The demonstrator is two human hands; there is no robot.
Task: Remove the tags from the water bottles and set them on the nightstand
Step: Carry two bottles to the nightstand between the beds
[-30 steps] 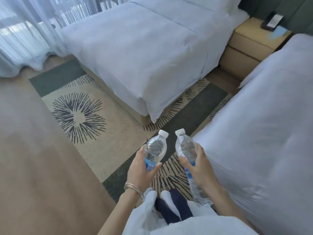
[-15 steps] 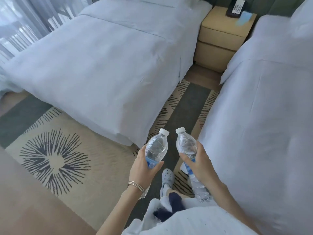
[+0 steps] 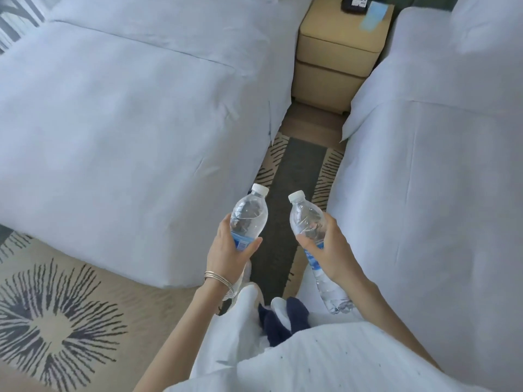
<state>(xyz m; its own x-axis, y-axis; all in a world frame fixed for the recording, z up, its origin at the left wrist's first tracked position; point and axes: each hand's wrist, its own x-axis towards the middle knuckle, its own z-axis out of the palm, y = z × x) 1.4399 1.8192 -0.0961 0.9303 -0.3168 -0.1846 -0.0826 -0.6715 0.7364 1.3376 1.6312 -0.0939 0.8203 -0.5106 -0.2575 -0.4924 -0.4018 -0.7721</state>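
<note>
Head view, looking down the aisle between two beds. The left hand (image 3: pixel 226 257) grips the left bottle (image 3: pixel 249 215) around its lower body: the thumb (image 3: pixel 252 245) crosses the front over the blue label (image 3: pixel 240 242), and the other fingers curl behind, out of sight. The bottle's shoulder and white cap (image 3: pixel 259 189) stand clear above the hand, tilted slightly toward the upper right of the frame. Thin bangles (image 3: pixel 219 279) circle the left wrist.

The right hand (image 3: pixel 335 251) grips the right bottle (image 3: pixel 306 217) at mid-body. Its thumb (image 3: pixel 308 242) lies across the front, just above that bottle's blue label (image 3: pixel 313 260), and a finger (image 3: pixel 330 222) curls around the far side. The cap end (image 3: pixel 296 197) leans toward the upper left; the base (image 3: pixel 338 302) projects below the palm toward the person's white clothing.

Both bottles are in the lower centre of the frame, near each other but apart, above the dark strip of the patterned rug (image 3: pixel 294 171). The left bed (image 3: pixel 127 108) and right bed (image 3: pixel 441 171) flank the aisle. The tan nightstand (image 3: pixel 335 55) stands at the upper centre-right, well apart from the bottles, bearing a dark telephone (image 3: pixel 355 3) and a blue card (image 3: pixel 373 17).
</note>
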